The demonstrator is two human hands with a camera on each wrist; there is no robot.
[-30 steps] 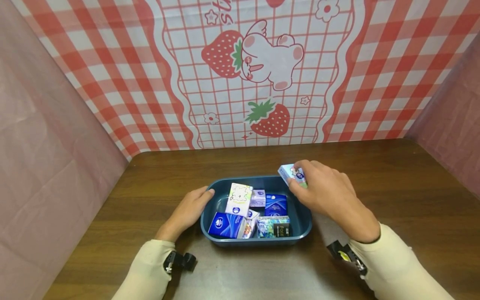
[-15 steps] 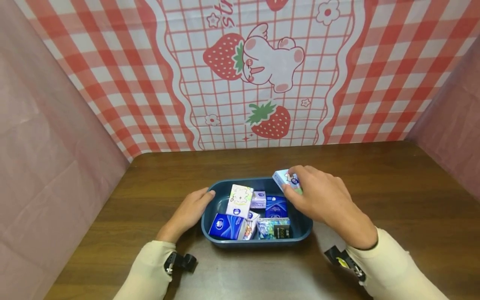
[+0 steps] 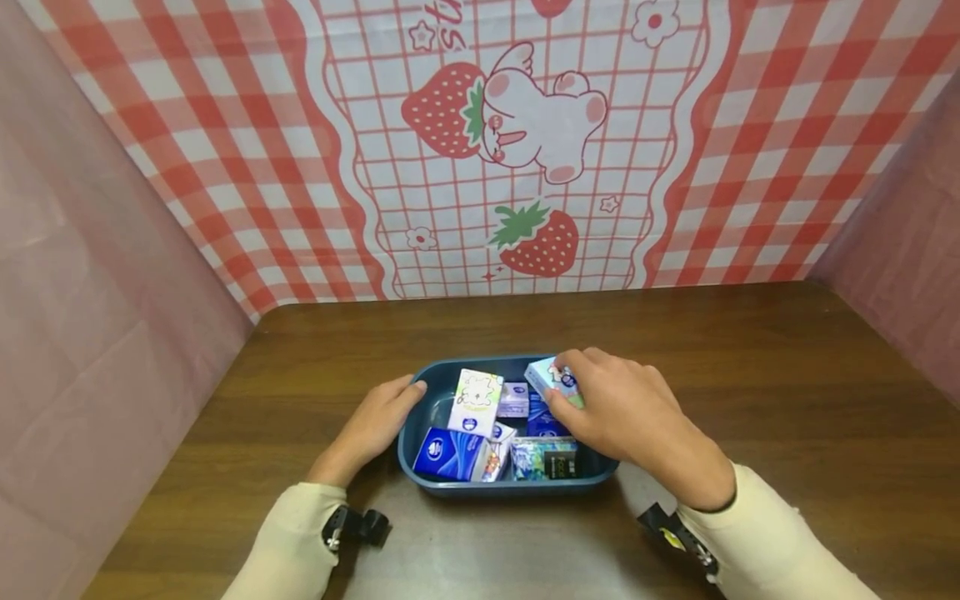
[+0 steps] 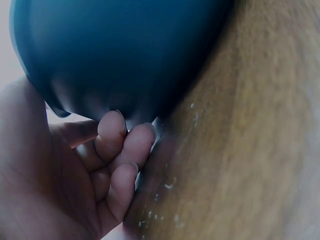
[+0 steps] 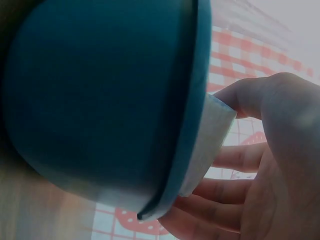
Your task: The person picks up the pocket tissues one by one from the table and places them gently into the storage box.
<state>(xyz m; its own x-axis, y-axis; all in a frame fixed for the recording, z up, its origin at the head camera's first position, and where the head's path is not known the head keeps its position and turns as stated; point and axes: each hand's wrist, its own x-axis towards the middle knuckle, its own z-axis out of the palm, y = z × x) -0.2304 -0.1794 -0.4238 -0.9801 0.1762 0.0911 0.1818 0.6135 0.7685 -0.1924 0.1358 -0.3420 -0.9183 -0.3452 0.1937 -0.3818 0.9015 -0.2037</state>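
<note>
A dark blue plastic basin [image 3: 510,488] holds several small tissue packs. My left hand [image 3: 378,421] grips its left end, thumb over the rim, and the curled fingers [image 4: 137,142] lie by the outer wall in the left wrist view. My right hand [image 3: 626,404] pinches a light blue tissue pack [image 3: 542,373] between thumb and fingers, tilted over the basin's back right. In the right wrist view that pack's pale side [image 5: 207,142] rises above the rim. Beneath it lies a dark blue tissue pack [image 3: 543,418], partly covered.
Also in the basin are a white patterned pack [image 3: 477,400], a blue pack [image 3: 448,455], a lilac pack [image 3: 513,400] and a green-blue pack [image 3: 534,460]. A brown wooden table [image 3: 337,333] meets a red checked cloth [image 3: 300,167] behind. Pink cloth [image 3: 90,292] hangs at both sides.
My right hand has carried the light blue tissue pack left and toward me, from the basin's back right corner to over the dark blue pack. My left hand stays at the rim.
</note>
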